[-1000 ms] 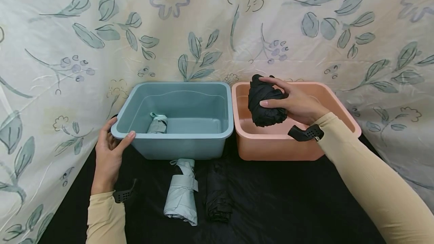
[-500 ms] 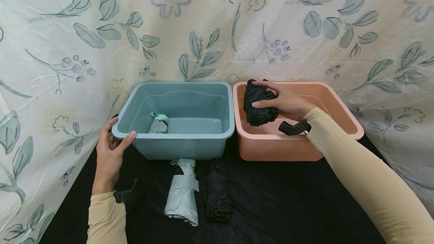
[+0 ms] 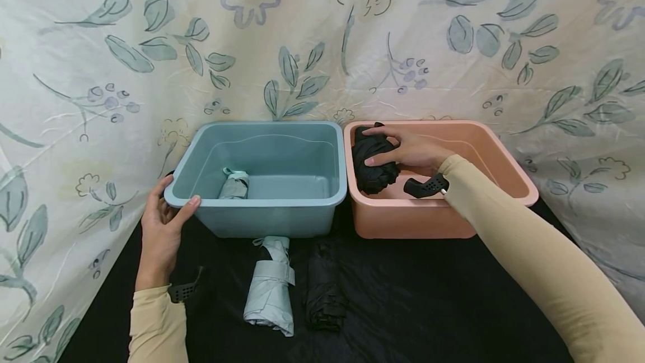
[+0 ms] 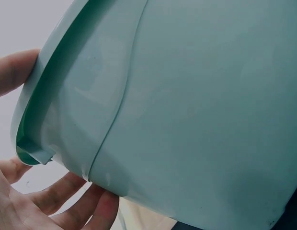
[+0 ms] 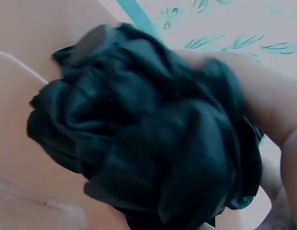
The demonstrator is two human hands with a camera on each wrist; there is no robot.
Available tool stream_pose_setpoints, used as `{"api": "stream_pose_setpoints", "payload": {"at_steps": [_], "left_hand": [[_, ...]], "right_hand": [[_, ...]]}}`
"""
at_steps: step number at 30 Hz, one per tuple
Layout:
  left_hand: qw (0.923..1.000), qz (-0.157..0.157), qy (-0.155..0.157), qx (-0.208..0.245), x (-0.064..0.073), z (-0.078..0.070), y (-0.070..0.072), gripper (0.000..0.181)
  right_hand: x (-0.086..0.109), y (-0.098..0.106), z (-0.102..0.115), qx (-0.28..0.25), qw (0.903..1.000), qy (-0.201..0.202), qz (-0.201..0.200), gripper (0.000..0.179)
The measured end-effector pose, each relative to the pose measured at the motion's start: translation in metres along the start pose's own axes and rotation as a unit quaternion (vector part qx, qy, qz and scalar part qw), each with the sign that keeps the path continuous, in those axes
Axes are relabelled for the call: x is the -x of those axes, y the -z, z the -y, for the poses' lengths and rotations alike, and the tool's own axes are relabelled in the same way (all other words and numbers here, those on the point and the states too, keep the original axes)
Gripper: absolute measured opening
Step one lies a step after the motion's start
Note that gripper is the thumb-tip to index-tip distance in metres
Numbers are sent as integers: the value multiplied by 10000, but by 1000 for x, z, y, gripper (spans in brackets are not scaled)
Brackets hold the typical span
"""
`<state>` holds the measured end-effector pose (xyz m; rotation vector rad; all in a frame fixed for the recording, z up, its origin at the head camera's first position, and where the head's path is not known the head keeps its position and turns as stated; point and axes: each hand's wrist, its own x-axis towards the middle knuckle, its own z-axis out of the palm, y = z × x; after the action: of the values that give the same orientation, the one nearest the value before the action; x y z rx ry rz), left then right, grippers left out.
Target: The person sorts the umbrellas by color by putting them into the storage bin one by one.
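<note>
The right hand (image 3: 417, 152) grips a black bundle (image 3: 374, 164) with curled fingers inside the left end of the orange tub (image 3: 413, 224), while the left hand (image 3: 162, 234) grips the blue tub's (image 3: 272, 220) near left corner, thumb at the rim.

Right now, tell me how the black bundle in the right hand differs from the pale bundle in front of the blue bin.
The black bundle is dark, while the pale bundle is light grey-green. The right hand grips the black bundle; the pale bundle lies untouched on the black cloth. In the head view, the black bundle looks rounder, the pale bundle longer. Both look creased.
</note>
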<state>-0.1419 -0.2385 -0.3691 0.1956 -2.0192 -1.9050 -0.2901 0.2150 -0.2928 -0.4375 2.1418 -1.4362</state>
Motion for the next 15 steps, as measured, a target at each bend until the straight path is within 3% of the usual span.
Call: {"api": "stream_pose_setpoints", "payload": {"at_steps": [11,15], "left_hand": [[10000,-15,0,3,0,0,0,75],[10000,-25,2,52,1,0,0,75]], "right_hand": [[-6,1,0,794,9968,-24,-88,84],[-8,-1,0,758,9970,-143,19,82]]}}
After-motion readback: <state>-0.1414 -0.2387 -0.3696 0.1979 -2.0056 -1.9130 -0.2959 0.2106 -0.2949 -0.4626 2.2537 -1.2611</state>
